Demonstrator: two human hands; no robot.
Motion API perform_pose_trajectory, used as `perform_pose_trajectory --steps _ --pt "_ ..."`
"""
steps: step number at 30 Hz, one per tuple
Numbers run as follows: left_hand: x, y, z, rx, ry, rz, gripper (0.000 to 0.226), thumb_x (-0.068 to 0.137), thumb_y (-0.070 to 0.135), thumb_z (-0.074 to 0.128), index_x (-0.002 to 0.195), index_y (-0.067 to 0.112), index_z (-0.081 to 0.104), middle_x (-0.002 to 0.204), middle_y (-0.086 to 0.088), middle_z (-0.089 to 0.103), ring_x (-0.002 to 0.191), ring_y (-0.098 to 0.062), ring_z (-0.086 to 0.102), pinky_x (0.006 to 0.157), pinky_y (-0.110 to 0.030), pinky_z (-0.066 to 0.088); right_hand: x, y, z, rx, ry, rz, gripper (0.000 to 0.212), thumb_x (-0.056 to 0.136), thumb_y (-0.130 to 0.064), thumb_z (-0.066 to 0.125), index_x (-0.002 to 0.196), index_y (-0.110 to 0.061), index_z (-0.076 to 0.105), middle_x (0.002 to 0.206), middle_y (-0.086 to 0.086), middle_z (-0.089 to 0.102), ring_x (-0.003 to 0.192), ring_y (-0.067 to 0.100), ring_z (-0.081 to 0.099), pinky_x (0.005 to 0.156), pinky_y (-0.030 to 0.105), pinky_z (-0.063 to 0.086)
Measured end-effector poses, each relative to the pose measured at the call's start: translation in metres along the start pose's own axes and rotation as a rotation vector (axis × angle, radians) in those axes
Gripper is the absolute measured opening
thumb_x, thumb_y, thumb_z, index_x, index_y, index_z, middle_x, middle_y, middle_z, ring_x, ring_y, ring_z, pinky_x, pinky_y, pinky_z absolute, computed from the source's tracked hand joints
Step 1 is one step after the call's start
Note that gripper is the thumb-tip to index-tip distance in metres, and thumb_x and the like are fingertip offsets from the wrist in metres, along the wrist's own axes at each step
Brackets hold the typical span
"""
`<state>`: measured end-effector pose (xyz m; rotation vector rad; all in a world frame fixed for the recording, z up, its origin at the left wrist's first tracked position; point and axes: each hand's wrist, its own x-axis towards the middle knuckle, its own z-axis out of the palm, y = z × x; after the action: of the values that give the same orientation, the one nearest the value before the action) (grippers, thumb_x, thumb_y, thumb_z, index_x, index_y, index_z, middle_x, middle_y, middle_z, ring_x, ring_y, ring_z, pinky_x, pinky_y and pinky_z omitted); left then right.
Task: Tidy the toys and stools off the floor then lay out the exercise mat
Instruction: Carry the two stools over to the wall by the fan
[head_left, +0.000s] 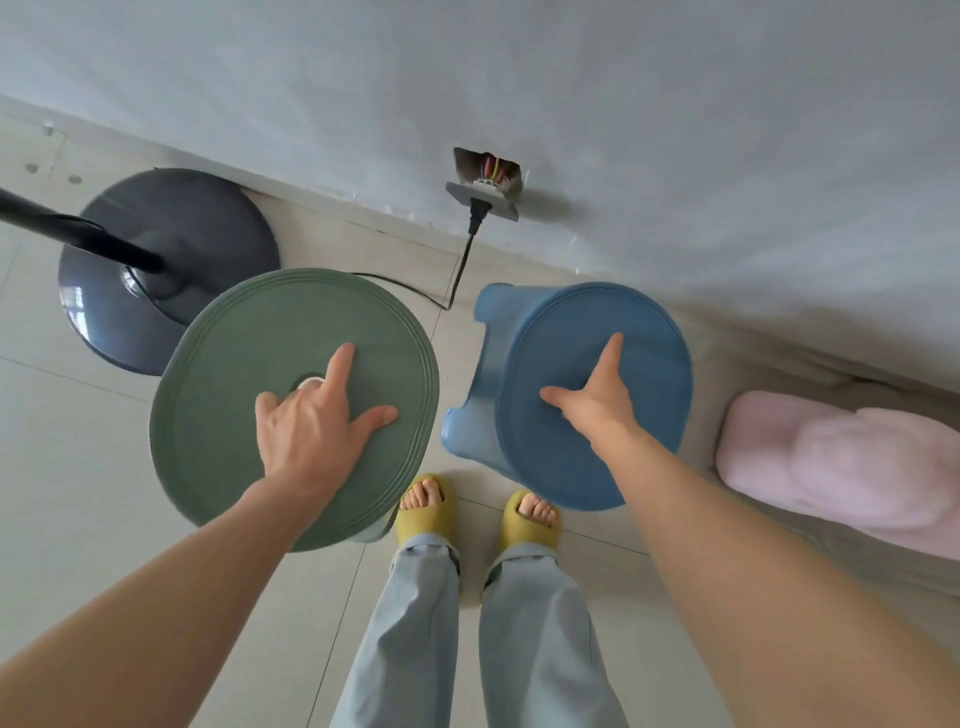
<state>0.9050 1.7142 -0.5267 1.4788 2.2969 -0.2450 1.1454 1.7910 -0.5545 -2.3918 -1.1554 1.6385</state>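
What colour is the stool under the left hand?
Green stool, under the left hand; head view.

Green stool (249, 358): round plastic seat w/ ridged rim, small centre hole, seat up, frame left, partly over a dark round base. Blue stool (566, 338): same type, seat tilted toward cam, legs visible on its left side, near the wall. The two sit side by side, just apart.

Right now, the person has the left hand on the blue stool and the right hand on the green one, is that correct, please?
Not quite: the colours are swapped. The head view shows the left hand holding the green stool by its centre hole, and the right hand on the blue stool.
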Motion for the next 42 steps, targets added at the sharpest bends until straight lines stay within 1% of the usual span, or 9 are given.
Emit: perform_pose_trajectory --steps 4,9,18,28,31,34,35,39,42 --pt "0.019 -0.002 0.019 0.009 -0.023 0.006 0.067 0.083 0.06 0.05 0.137 0.026 0.029 0.095 -0.006 0.064 0.086 -0.028 0.06 0.076 -0.034 0.023 0.037 -0.004 0.017 0.005 0.05 0.025 0.107 0.084 -0.016 0.067 0.146 -0.028 -0.02 0.141 0.01 0.042 0.122 0.03 0.05 0.1 0.039 0.039" --pt "0.038 0.001 0.03 0.014 -0.061 0.004 0.069 0.084 0.061 0.048 0.139 0.026 0.026 0.094 -0.005 0.064 0.084 -0.027 0.06 0.08 -0.036 0.029 0.068 -0.007 0.022 -0.036 0.069 0.058 0.108 0.083 -0.016 0.068 0.146 -0.027 -0.019 0.136 0.012 0.046 0.113 0.032 0.056 0.098 0.041 0.043" --pt "0.049 0.017 0.034 0.036 -0.046 -0.014 0.07 0.084 0.063 0.046 0.14 0.026 0.024 0.095 -0.005 0.063 0.082 -0.026 0.059 0.075 -0.032 0.023 0.096 -0.003 0.024 -0.072 0.073 0.065 0.107 0.083 -0.016 0.068 0.147 -0.026 -0.017 0.139 0.013 0.042 0.122 0.034 0.047 0.101 0.044 0.041" --pt "0.049 0.032 0.038 -0.027 -0.039 -0.074 0.072 0.082 0.063 0.049 0.141 0.027 0.026 0.095 -0.005 0.063 0.08 -0.027 0.056 0.077 -0.032 0.024 0.11 0.006 0.032 -0.034 0.078 0.055 0.106 0.085 -0.015 0.066 0.147 -0.024 -0.019 0.14 0.016 0.04 0.126 0.035 0.043 0.102 0.043 0.037" --pt "0.043 0.038 0.032 -0.037 -0.038 -0.086 0.072 0.083 0.063 0.049 0.141 0.028 0.025 0.094 -0.004 0.063 0.073 -0.023 0.049 0.078 -0.031 0.024 0.105 0.006 0.027 0.015 0.032 0.055 0.098 0.085 -0.017 0.065 0.149 -0.024 -0.01 0.143 0.011 0.038 0.128 0.032 0.041 0.101 0.041 0.037" --pt "0.031 0.043 0.015 -0.079 -0.034 -0.099 0.072 0.082 0.061 0.051 0.141 0.029 0.026 0.097 -0.004 0.064 0.081 -0.025 0.056 0.08 -0.032 0.026 0.079 0.005 0.024 0.051 -0.007 -0.021 0.074 0.084 -0.024 0.065 0.145 -0.016 0.023 0.14 0.009 0.041 0.127 0.028 0.042 0.096 0.037 0.039" --pt "0.025 0.045 0.009 -0.093 -0.03 -0.099 0.072 0.082 0.061 0.052 0.141 0.029 0.027 0.097 -0.004 0.064 0.083 -0.026 0.057 0.08 -0.031 0.026 0.065 0.004 0.025 0.075 -0.035 -0.039 0.071 0.085 -0.027 0.065 0.144 -0.015 0.027 0.142 0.008 0.04 0.129 0.026 0.041 0.097 0.035 0.038" --pt "0.002 0.052 -0.026 -0.137 -0.005 -0.089 0.072 0.082 0.06 0.052 0.142 0.029 0.028 0.099 -0.004 0.065 0.088 -0.025 0.059 0.082 -0.031 0.029 -0.019 -0.001 0.024 0.333 -0.327 -0.072 0.079 0.084 -0.033 0.067 0.148 -0.022 0.021 0.147 0.001 0.035 0.133 0.015 0.038 0.103 0.029 0.032" --pt "-0.015 0.06 -0.055 -0.168 0.018 -0.066 0.072 0.081 0.061 0.052 0.142 0.03 0.027 0.103 -0.002 0.066 0.092 -0.024 0.06 0.082 -0.03 0.028 -0.071 0.0 0.024 0.401 -0.444 -0.076 0.096 0.075 -0.037 0.074 0.149 -0.03 0.013 0.15 -0.005 0.027 0.138 0.015 0.03 0.111 0.035 0.03"
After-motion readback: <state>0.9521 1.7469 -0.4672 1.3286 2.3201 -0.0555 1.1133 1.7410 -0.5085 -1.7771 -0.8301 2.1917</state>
